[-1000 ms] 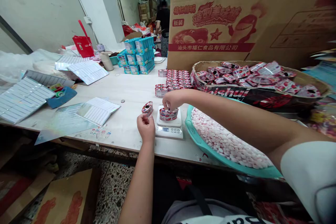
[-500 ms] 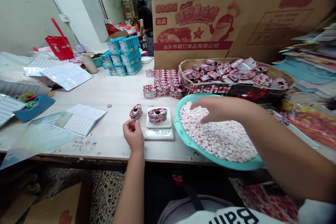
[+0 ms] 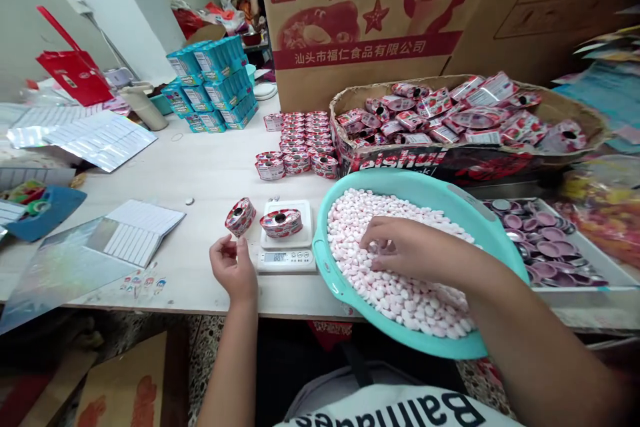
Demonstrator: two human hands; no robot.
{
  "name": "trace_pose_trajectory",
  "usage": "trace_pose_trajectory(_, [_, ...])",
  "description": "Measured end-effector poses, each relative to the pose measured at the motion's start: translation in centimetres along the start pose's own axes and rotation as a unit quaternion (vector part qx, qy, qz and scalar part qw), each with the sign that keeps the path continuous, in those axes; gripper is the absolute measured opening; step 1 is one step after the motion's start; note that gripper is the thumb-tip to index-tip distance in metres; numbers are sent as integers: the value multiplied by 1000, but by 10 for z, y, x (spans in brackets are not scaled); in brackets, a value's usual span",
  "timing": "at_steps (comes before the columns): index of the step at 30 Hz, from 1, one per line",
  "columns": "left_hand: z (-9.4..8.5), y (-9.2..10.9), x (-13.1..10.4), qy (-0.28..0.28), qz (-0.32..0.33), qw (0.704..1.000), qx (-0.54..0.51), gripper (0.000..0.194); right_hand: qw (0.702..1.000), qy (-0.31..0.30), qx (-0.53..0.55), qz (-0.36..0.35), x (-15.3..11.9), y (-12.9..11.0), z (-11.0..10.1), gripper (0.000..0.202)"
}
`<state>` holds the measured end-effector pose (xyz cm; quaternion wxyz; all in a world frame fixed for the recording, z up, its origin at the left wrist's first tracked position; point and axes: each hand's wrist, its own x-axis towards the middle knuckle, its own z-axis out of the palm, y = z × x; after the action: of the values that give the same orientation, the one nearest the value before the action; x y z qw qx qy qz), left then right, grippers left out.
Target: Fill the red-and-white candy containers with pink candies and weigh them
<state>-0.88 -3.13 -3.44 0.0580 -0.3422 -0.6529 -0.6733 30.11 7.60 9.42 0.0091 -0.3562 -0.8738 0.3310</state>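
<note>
My left hand (image 3: 233, 265) rests palm up at the table's front, fingers loosely curled and thumb apart, with nothing visible in it. Just beyond its fingertips is a red-and-white printed oval candy pack (image 3: 241, 217) with a dark round hole; whether they touch is unclear. A similar oval pack (image 3: 281, 222) sits on a small white digital scale (image 3: 286, 261), its display lit. My right hand (image 3: 395, 247) is down in the white-pink candies (image 3: 425, 300) in a turquoise basin (image 3: 493, 260). Its fingers are bent around some candies; the fingertips are partly hidden.
Rows of packs (image 3: 305, 133) stand behind the scale. A cut-down carton (image 3: 395, 159) heaped with packs is behind the basin, with a tray of small pinkish tins (image 3: 550, 247) at right. Blue packs (image 3: 210, 83) are stacked back left; labelled sheets (image 3: 135, 230) and a blue holder (image 3: 55, 213) lie left.
My right hand has come down from above the basin into the candies. The left hand keeps nearly the same place by the pack. The view has tilted down, bringing the tray of tins into sight.
</note>
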Motion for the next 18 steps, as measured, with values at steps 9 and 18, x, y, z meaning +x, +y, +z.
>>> trace_pose_trajectory(9, [13, 63, 64, -362, 315, 867, 138, 61, 998, 22, 58, 3, -1, 4, -5, 29])
trace_pose_trajectory(18, [31, 39, 78, -482, 309, 803, 168, 31, 998, 56, 17, -22, -5, 1, -3, 23])
